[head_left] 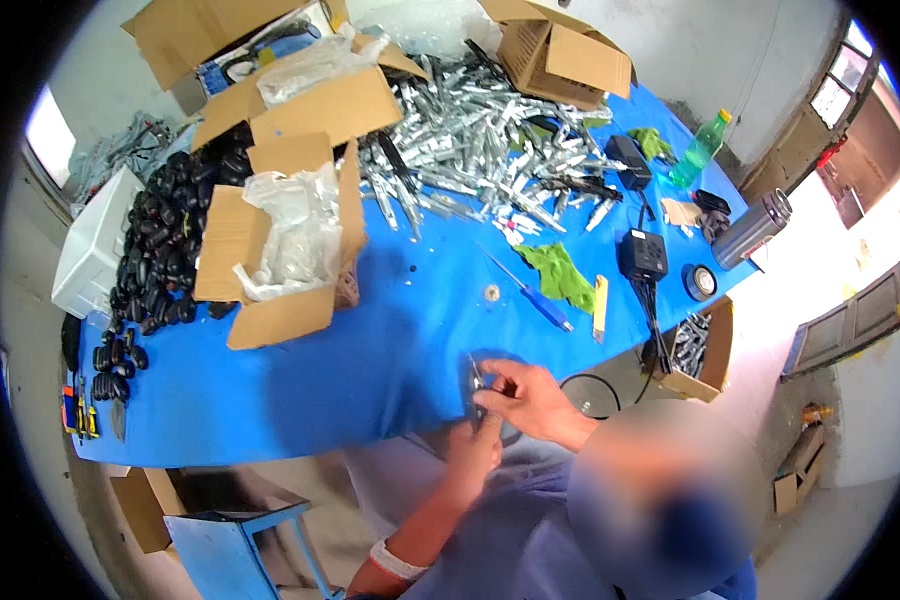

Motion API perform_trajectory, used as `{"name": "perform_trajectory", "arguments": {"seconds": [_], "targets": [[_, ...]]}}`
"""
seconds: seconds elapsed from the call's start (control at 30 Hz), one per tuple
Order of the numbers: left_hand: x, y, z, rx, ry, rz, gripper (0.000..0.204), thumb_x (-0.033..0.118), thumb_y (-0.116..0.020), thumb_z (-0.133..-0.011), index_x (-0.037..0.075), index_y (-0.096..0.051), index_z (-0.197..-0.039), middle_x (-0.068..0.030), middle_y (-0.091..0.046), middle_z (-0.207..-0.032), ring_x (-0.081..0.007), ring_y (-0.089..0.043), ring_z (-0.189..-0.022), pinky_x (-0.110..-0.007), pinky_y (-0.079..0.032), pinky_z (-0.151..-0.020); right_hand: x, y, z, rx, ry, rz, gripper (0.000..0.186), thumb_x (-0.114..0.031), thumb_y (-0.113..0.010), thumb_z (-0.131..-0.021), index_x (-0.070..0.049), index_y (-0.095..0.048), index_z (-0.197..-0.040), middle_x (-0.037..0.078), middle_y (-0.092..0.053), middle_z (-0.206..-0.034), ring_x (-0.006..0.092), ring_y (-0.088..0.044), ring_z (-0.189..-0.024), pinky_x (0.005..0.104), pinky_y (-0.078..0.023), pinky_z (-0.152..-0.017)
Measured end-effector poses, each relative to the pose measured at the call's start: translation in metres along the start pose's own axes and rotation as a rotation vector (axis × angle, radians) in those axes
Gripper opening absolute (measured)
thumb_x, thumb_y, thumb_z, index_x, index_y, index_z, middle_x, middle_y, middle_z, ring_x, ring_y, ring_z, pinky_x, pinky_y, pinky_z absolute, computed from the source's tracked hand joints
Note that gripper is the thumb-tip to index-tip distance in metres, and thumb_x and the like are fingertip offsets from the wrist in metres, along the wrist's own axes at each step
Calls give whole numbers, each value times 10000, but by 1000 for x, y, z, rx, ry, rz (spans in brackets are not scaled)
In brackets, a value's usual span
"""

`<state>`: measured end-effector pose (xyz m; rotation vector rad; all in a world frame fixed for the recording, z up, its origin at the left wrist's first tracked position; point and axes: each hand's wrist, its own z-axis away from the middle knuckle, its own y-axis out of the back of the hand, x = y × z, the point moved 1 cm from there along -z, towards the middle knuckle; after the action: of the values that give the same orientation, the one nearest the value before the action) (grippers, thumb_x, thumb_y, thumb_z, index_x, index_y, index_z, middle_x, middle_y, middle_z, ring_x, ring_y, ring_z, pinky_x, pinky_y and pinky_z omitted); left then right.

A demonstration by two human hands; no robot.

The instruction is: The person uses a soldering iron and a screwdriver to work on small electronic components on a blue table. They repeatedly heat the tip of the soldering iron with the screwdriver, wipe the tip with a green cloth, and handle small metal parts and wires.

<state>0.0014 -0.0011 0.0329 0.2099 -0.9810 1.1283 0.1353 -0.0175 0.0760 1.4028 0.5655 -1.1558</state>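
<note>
Pinching a small metal part (476,380) at the blue table (370,340) edge, both hands (500,410) closed, open brown cartons (270,250) behind.

Blue table (370,350) is carrying a big silver tube pile (480,140), black parts (165,240), open boxes (280,240), a screwdriver (530,290), green rag (560,272), chargers (642,253), tape roll (700,282), flask (752,230) and green bottle (700,150).

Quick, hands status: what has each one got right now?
Left hand: closed around a small dark part at the table edge; what kind cannot be told.
Right hand: fingers pinched on a small silvery piece above that part.
</note>
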Motion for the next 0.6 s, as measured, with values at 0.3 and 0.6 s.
{"name": "perform_trajectory", "arguments": {"seconds": [0.3,0.6], "targets": [[10,16,3,135,51,147,257,218,-587,-889,79,-492,-694,9,-425,-501,-86,-369,-370,-255,-256,-354,-17,1,19,-211,-36,-193,400,-148,-703,-816,27,-558,-1144,4,-556,-736,63,-482,-658,238,-401,-564],[74,27,-10,-117,35,-51,327,249,-562,-913,139,-438,-632,54,-381,-538,-66,-351,-423,-257,-245,-382,-88,76,-38,9,137,-366,203,-200,-655,-871,-36,-635,-989,-50,-516,-700,27,-434,-590,188,-351,-494]]}}
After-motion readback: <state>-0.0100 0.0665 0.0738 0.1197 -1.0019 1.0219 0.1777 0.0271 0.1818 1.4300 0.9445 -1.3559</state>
